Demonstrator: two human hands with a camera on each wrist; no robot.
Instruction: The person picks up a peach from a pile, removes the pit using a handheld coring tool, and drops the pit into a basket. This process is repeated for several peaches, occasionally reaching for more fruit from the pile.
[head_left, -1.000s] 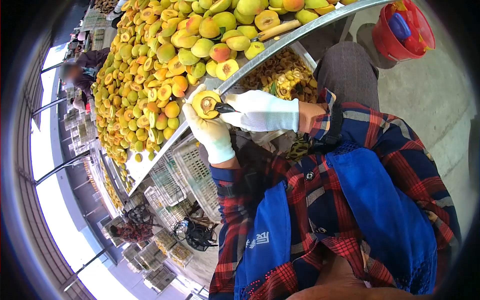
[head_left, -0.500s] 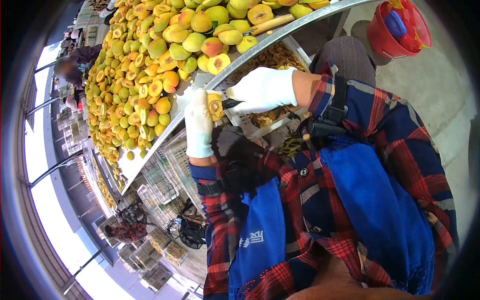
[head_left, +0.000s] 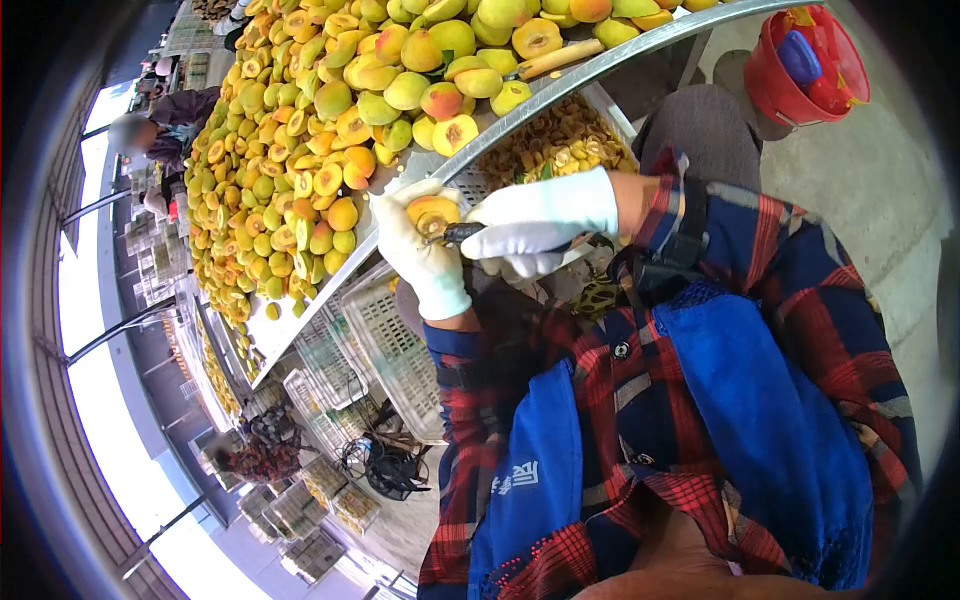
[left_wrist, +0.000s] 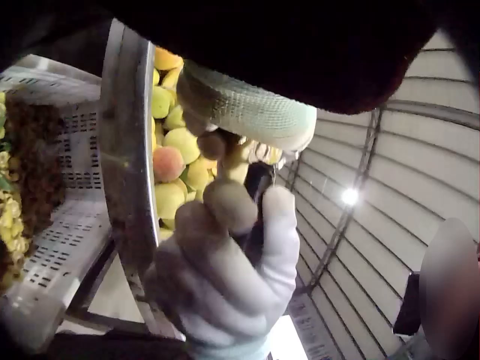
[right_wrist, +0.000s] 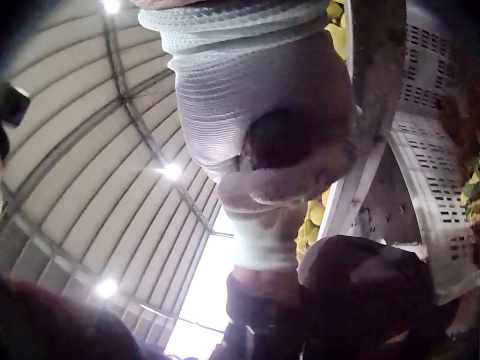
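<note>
My left hand, in a white knit glove, holds a halved peach with its cut yellow-orange face turned up. My right hand, gloved the same way, grips a small black-handled tool. Its thin tip reaches the lower side of the cut face, close by the left thumb. In the left wrist view the right fingers wrap the dark handle, while the peach is mostly hidden behind gloves. The handle's dark butt end shows at the right palm in the right wrist view.
Halved and whole peaches heap on a metal-edged table; a wooden-handled tool lies at its rim. Below stands a crate of scraps. Empty plastic crates stand lower left, a red bucket upper right. Other people work farther off.
The tool has shifted from the middle of the peach half toward its lower edge. Both hands turned and dipped, then came back up; the head view swung slightly and returned.
</note>
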